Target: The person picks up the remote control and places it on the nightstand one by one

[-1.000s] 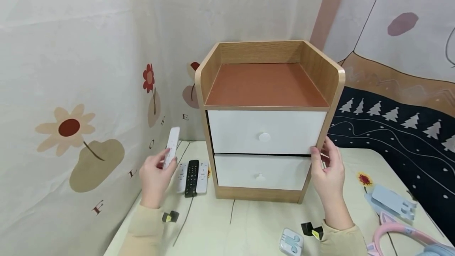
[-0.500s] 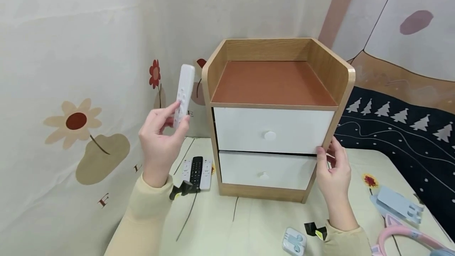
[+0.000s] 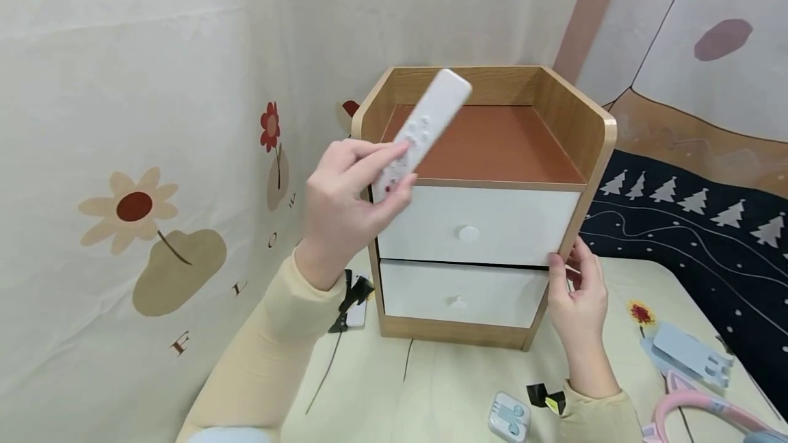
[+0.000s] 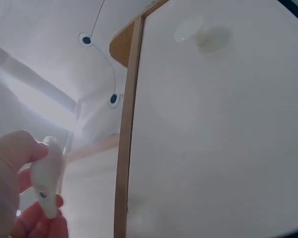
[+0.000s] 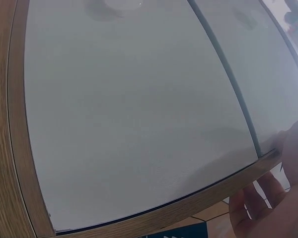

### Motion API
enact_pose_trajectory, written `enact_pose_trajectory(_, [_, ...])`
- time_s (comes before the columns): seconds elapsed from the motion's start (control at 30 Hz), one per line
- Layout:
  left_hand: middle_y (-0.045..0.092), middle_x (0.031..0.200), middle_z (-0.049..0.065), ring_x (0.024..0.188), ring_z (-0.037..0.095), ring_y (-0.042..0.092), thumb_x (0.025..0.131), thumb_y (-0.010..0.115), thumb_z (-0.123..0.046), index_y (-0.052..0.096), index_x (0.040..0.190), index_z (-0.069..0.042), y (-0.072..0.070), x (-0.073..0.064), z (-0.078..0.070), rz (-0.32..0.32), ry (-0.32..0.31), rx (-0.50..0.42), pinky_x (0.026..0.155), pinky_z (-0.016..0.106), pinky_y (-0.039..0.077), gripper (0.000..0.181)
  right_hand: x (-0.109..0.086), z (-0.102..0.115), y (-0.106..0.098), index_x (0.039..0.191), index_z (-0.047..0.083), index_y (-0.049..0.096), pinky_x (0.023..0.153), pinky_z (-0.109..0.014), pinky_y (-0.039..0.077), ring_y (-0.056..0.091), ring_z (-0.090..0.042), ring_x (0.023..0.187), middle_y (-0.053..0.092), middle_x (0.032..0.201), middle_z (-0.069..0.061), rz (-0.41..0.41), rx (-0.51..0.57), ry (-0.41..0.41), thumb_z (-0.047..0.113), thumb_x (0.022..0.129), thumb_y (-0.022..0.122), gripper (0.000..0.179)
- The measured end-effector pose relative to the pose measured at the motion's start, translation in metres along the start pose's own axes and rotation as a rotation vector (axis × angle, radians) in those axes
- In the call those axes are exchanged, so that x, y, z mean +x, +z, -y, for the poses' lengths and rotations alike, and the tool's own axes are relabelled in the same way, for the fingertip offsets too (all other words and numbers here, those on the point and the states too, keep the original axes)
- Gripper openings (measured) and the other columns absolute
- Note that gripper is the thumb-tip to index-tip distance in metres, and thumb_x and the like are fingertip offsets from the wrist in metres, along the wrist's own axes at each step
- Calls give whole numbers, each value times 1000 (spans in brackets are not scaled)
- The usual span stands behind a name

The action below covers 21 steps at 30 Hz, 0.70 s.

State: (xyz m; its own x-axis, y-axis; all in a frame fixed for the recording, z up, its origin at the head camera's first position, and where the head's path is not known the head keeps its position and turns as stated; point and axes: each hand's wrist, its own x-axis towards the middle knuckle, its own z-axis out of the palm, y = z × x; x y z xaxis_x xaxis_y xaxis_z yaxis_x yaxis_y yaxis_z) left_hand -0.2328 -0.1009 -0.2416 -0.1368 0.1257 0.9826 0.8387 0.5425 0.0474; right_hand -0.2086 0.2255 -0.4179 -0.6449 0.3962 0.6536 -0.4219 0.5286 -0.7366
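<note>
A white remote control (image 3: 425, 128) is pinched between the thumb and fingers of my left hand (image 3: 353, 200). It tilts up to the right, overlapping the brown top shelf of a small wooden drawer cabinet (image 3: 594, 132) in the head view. In the left wrist view the white remote control (image 4: 47, 173) shows end-on in the fingers. My right hand (image 3: 579, 299) grips the cabinet's right side edge, thumb on the front, fingers behind. Two white drawers, an upper drawer (image 3: 425, 238) and a lower drawer (image 3: 412, 292), each with a round knob, are closed or nearly so.
Behind my left wrist, remotes on the table are partly hidden, one white remote (image 3: 357, 313) showing. Boxed earphones (image 3: 509, 417) lie at the front. To the right are a light blue stand (image 3: 689, 354) and a pink cat-ear headband (image 3: 695, 400). Printed fabric hangs behind.
My left hand has lifted the white remote control from beside the cabinet, up and to the right, in front of the top shelf. The right hand keeps its grip on the cabinet edge.
</note>
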Motion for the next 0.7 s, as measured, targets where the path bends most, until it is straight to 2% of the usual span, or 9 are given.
enact_pose_trajectory(0.07, [78, 103, 13, 88, 31, 65, 89, 86, -18, 86, 118, -9, 9, 8, -1, 93, 28, 49, 70, 35, 53, 30, 0, 0, 0, 159, 3, 55, 95, -3, 44, 53, 16, 114, 50, 122, 37, 0, -2, -2, 11, 110, 65, 50])
enact_pose_trajectory(0.13, [77, 101, 11, 85, 29, 64, 91, 85, -21, 87, 118, -11, 19, 15, -2, 195, 22, 85, 68, 36, 53, 30, 0, 1, -1, 159, 4, 56, 95, -3, 44, 53, 16, 114, 52, 123, 32, -1, -2, -4, 11, 110, 65, 50])
enact_pose_trajectory(0.27, [75, 99, 9, 84, 27, 63, 92, 84, -23, 86, 119, -12, 36, 24, -3, 355, -69, 82, 67, 36, 52, 29, -1, 2, -2, 159, 4, 56, 96, -2, 44, 53, 17, 114, 66, 122, -2, -7, -9, -12, 9, 109, 66, 50])
enact_pose_trajectory(0.33, [75, 99, 9, 85, 27, 64, 93, 83, -24, 86, 120, -12, 43, 27, -4, 407, -120, 80, 69, 37, 53, 30, -1, 3, -2, 158, 4, 56, 96, -1, 43, 54, 17, 113, 66, 125, -18, -7, -8, -13, 8, 109, 66, 50])
enact_pose_trajectory(0.4, [76, 100, 9, 86, 27, 64, 94, 82, -25, 86, 120, -13, 47, 29, -6, 449, -167, 88, 70, 37, 53, 29, -2, 3, -2, 158, 4, 57, 97, -1, 44, 54, 16, 113, 65, 126, -26, -9, -8, -13, 8, 109, 66, 50])
enact_pose_trajectory(0.5, [78, 104, 7, 89, 25, 65, 96, 80, -29, 87, 120, -17, 50, 34, -10, 513, -235, 116, 72, 37, 52, 28, -2, 3, -2, 158, 4, 56, 97, -1, 44, 55, 16, 113, 64, 127, -26, -5, -3, -11, 8, 109, 66, 50])
enact_pose_trajectory(0.57, [80, 106, 5, 91, 24, 66, 97, 78, -32, 87, 120, -20, 51, 38, -12, 563, -278, 142, 72, 36, 52, 28, -2, 3, -2, 159, 4, 56, 97, -2, 44, 54, 16, 114, 65, 126, -21, -2, -3, -9, 9, 109, 66, 51])
enact_pose_trajectory(0.7, [81, 109, 1, 94, 20, 67, 99, 77, -36, 87, 118, -23, 56, 48, -14, 653, -359, 162, 74, 36, 54, 25, 0, 2, -1, 159, 3, 55, 97, -3, 45, 54, 16, 114, 62, 121, 14, 3, -2, -1, 11, 110, 65, 51])
